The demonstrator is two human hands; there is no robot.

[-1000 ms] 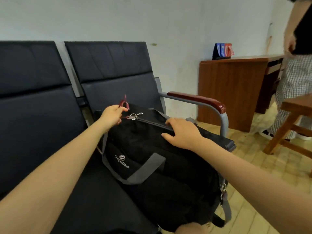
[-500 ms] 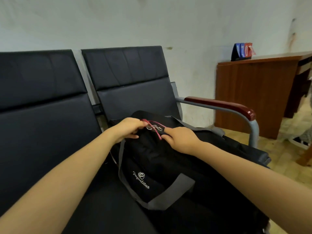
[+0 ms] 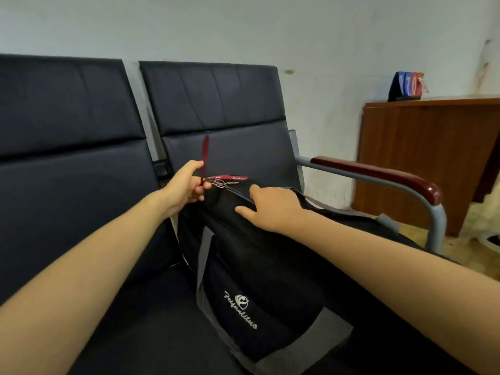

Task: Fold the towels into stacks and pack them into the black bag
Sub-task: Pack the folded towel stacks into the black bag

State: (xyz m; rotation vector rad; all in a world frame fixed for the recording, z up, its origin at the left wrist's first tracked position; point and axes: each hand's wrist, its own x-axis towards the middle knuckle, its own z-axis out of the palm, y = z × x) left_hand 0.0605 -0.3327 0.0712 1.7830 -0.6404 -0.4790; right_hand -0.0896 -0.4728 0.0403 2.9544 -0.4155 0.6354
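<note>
The black bag (image 3: 259, 266) with grey straps and a white logo lies on the right seat of a dark bench. Its zip looks closed along the top. My left hand (image 3: 186, 185) pinches the red pull tags (image 3: 216, 180) with their metal zip sliders at the bag's far left end; one tag sticks up. My right hand (image 3: 270, 209) lies on top of the bag beside the zip line, fingers curved over the fabric. No towels are in view.
The bench (image 3: 81, 158) has dark padded seats and a red-topped metal armrest (image 3: 378, 174) to the right of the bag. A brown wooden desk (image 3: 433, 158) stands at the right against the wall, with a small blue and red flip scoreboard (image 3: 408, 85) on it.
My left hand has drawn the red pull tags leftward, away from my right hand, which stays on the bag's top. The view has swung left and closer.
</note>
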